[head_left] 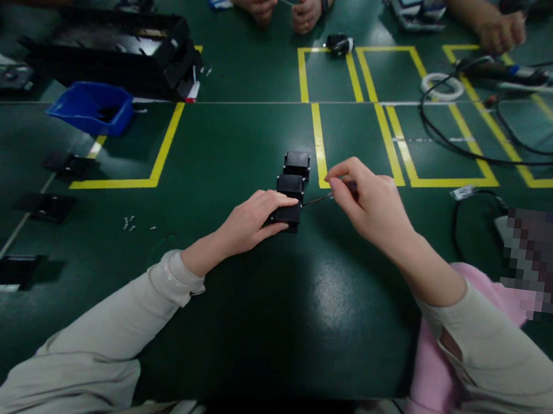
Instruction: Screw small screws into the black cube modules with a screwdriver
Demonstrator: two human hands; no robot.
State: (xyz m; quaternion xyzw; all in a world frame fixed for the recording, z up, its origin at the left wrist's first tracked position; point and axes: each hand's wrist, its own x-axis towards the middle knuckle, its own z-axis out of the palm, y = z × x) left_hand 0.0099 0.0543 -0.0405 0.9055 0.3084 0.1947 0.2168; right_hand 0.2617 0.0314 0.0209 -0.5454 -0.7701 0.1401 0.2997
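While left hand (pixel 254 216) grips black boxy block (pixel 293 216), right hand (pixel 371 197) pinches slim dark rod (pixel 316 200) at its right — likely screwdriving; next needs steady twist.

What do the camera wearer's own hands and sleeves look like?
The left hand and right hand are ungloved, with no rings or watch visible. The left sleeve is pale beige-grey and creased; the right sleeve matches, with a slit-like gap near its end.
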